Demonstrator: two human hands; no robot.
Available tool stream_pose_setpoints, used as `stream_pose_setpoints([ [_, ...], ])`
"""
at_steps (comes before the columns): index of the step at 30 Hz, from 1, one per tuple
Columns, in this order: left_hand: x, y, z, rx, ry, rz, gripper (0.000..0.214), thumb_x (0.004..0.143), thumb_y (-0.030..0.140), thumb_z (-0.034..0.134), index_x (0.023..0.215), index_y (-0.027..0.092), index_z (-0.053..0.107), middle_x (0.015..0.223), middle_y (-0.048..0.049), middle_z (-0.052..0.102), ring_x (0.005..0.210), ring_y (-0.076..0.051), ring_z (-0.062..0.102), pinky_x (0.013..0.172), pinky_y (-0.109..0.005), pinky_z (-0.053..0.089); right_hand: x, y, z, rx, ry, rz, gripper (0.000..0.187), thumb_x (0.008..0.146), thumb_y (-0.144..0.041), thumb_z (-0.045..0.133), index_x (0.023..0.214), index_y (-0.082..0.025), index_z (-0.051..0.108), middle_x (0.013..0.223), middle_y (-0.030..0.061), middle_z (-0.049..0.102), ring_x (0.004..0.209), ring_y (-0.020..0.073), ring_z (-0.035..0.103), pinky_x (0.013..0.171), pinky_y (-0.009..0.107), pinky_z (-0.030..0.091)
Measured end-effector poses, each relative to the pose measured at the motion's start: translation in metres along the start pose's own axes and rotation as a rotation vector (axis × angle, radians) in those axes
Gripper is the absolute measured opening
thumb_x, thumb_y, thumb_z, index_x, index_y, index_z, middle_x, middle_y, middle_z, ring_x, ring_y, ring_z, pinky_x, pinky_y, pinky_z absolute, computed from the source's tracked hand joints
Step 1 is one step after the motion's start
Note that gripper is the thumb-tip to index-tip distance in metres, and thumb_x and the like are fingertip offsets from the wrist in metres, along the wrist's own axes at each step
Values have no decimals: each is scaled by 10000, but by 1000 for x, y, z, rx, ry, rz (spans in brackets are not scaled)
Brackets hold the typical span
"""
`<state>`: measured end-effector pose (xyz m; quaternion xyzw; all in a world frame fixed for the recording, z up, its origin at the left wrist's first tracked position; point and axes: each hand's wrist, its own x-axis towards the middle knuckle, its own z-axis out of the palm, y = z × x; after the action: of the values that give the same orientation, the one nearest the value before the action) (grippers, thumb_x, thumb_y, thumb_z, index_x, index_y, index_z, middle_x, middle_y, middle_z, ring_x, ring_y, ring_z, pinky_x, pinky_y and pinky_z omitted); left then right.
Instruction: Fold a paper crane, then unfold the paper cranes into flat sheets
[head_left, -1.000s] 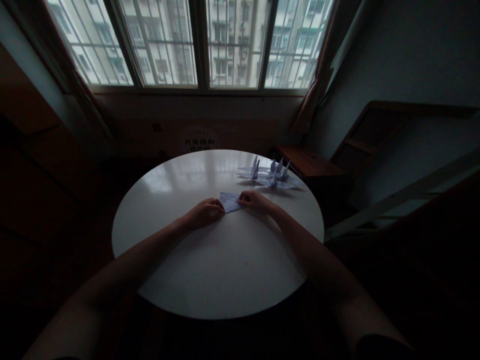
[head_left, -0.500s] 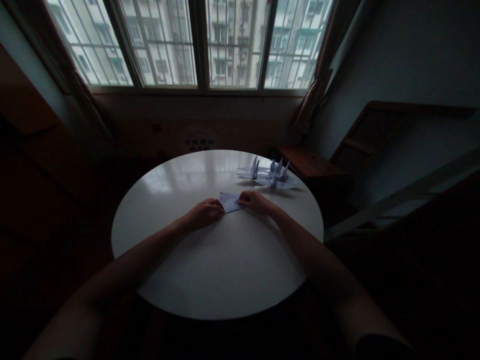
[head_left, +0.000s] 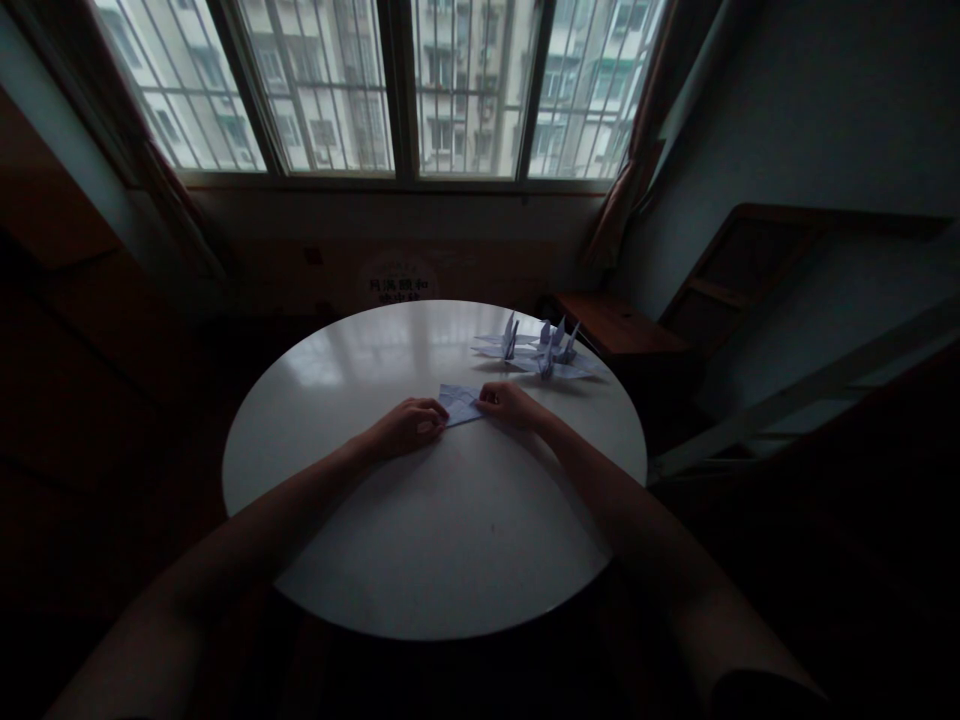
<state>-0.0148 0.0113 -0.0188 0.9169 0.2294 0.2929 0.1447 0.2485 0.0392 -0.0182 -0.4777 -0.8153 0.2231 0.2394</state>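
A small folded sheet of pale bluish paper [head_left: 460, 403] lies on the round white table [head_left: 420, 540], between my two hands. On its left edge, my left hand [head_left: 415, 424] pinches the near corner between thumb and fingers. My right hand [head_left: 510, 403] grips the right edge with curled fingers, which cover that end of the paper. Behind my right hand stand several folded paper cranes [head_left: 547, 358] of the same pale colour, grouped close together with their wings spread.
A dark wooden bench or low cabinet [head_left: 622, 325] sits beyond the table's right rear edge. Past the far edge are a cardboard panel [head_left: 480, 268] with printed characters and a barred window [head_left: 472, 90]. A slanted pale rail [head_left: 750, 415] runs along the right.
Both hands keep their hold on the folded paper. Only a very slight shift of the left fingers shows.
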Motion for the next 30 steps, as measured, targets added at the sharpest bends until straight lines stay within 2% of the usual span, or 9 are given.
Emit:
stream_pose_setpoints([
  [4,0,0,0,-1,-14,9,158,890,265,577,876,183,711,997,-94,706,878,-163,666,832,-295,504,0,-2,-1,-34,-2,16,207,827,-337,613,813,-135,653,672,10,605,584,100,483,545,212,303],
  [8,-1,2,-1,77,-34,-7,279,886,271,584,1143,217,677,1055,-97,683,959,-191,639,881,-325,487,-1,-4,0,-98,38,21,184,836,-317,621,837,-141,670,700,24,627,596,104,506,553,216,304],
  [10,-2,2,-1,123,-62,-5,328,884,282,595,1205,261,657,1095,-87,663,986,-197,625,907,-342,471,-2,-6,1,-121,51,21,187,841,-327,623,848,-148,677,707,29,635,596,108,517,556,219,306],
  [13,-4,0,0,146,-82,-2,300,885,298,608,1176,302,678,1101,-68,647,992,-196,615,933,-359,449,-3,-8,1,-153,78,31,185,845,-337,627,858,-162,685,718,34,649,606,120,533,569,226,319],
  [16,-4,-1,1,144,-83,-7,283,888,314,607,1159,300,687,1103,-68,643,999,-200,611,934,-366,444,-1,-11,0,-165,135,36,134,831,-244,636,928,-172,693,719,27,651,616,126,538,604,232,341],
  [19,-3,0,0,152,-87,-35,281,892,326,597,1154,287,691,1102,-74,644,1002,-209,609,925,-373,449,1,-15,2,-131,204,-38,168,825,-171,616,965,-159,708,726,28,640,620,121,525,631,234,358],
  [24,-2,-2,0,207,-67,-103,299,884,344,601,1163,284,687,1137,-82,635,1026,-237,598,938,-417,442,0,-19,7,-44,91,-247,244,836,-146,570,998,-159,751,769,42,633,616,106,500,637,226,371],
  [27,-3,-4,0,212,-72,-106,304,892,350,590,1173,281,682,1142,-88,629,1037,-241,593,948,-426,437,-1,-19,10,-85,10,-285,306,837,-127,557,1070,-187,747,778,42,625,623,105,495,641,225,361],
  [30,-3,-5,0,205,-75,-109,299,897,345,582,1170,273,683,1142,-91,627,1045,-241,591,950,-421,437,-1,-15,10,-166,5,-262,288,847,-172,586,1080,-212,750,768,47,615,654,123,506,647,234,351],
])
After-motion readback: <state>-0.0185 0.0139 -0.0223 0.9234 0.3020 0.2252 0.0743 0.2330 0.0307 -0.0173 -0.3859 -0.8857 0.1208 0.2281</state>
